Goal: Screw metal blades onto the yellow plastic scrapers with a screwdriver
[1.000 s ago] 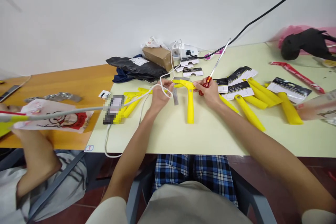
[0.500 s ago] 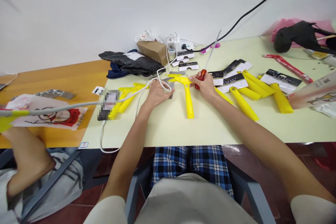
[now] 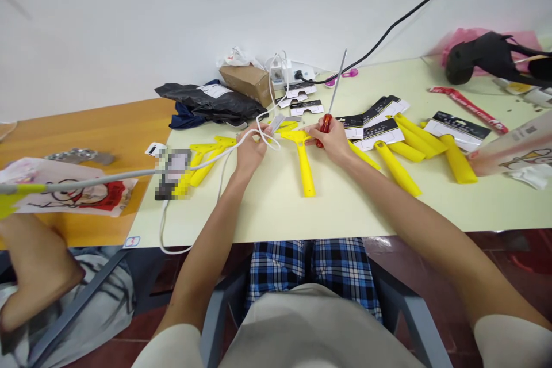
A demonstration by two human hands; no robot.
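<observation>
The yellow scraper (image 3: 305, 168) is over the table (image 3: 267, 213), its head pinched by the right hand (image 3: 333, 141), which also grips the red-handled screwdriver (image 3: 324, 129). The left hand (image 3: 251, 150) now pinches a metal blade (image 3: 275, 123), earlier lying beside its fingers.

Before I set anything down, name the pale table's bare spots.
Bare: the pale table between the yellow T-shaped tool and the near edge; also behind the printed cards, left of the red strip. Crowded: around the black bag, cardboard box and loose yellow handles.
</observation>
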